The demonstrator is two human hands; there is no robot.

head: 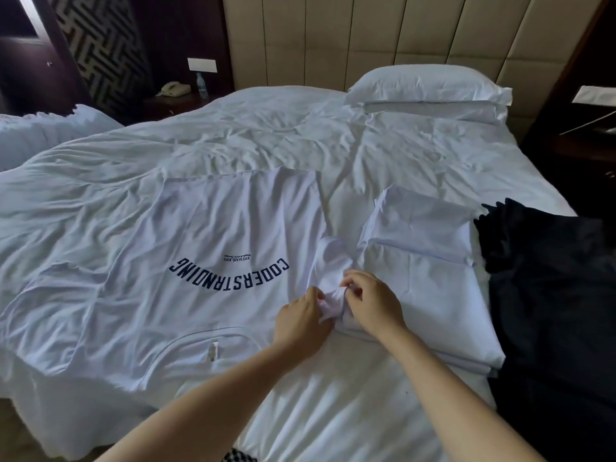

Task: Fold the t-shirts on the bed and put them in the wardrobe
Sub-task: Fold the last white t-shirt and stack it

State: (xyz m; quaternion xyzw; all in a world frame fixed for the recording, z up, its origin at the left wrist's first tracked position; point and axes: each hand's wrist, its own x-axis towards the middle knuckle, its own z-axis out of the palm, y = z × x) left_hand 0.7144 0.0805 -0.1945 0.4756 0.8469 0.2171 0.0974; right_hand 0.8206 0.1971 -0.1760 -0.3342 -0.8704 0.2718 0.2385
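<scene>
- Two hands meet on one small bunch of cloth. Your left hand [301, 323] and right hand [371, 300] both pinch the crumpled sleeve [328, 261] with curled fingers, not far from the near edge of the bed [333, 411]. If you pull unevenly from so little fabric, you will likely twist the sleeve instead of laying it flat.
- The printed t-shirt [216, 235] lies spread open left of the bed's middle, with its collar toward the near edge and its hem toward the headboard. Its other sleeve sits close to the left edge. A hard tug from your side could drag the whole body and wrinkle it.
- The folded white stack [423, 255] lies just beside the sleeve on the right, and your right forearm crosses its near corner. A careless sweep of that arm could push its layers askew.
- A dark garment [550, 278] lies along the right edge, touching the stack. Anything shoved rightward could get mixed into it, or nudge it off the bed.
- The bedding under everything is rumpled, so creases may press into each fold.
- The pillow [426, 83] at the far right corner is well apart and poses no trouble.
- The wardrobe is not in sight.
</scene>
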